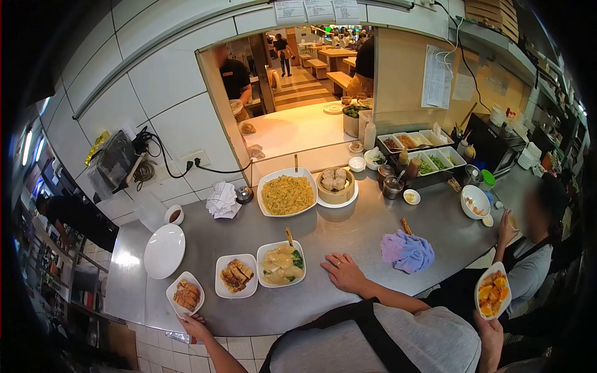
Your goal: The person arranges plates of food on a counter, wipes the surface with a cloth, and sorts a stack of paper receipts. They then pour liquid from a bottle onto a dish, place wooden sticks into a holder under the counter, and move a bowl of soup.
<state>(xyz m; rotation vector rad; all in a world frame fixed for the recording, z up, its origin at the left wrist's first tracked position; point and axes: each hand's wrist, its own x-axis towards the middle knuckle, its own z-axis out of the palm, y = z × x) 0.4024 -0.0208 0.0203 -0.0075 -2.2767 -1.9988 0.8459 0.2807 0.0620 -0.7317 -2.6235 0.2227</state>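
Note:
At the counter's left front corner, my left hand (194, 327) grips the near rim of a small white dish (180, 307) holding sliced, browned fried meat (187, 294). My right hand (346, 273) lies palm down on the steel counter, fingers stretched out and holding nothing. Left of it sits a square white bowl (283, 283) of pale sauced food and greens. A white dish of sliced browned food (237, 275) stands between that bowl and my left hand. A crumpled purple-blue cloth (407, 251) lies to the right of my right hand.
Farther back stand a large bowl of yellow fried rice (288, 194) and a bamboo steamer of dumplings (336, 186). An oval white plate (165, 251) lies left. At right, another person's hand (491, 339) holds a dish of orange-coloured food (492, 294); a co-worker (528, 248) stands beyond.

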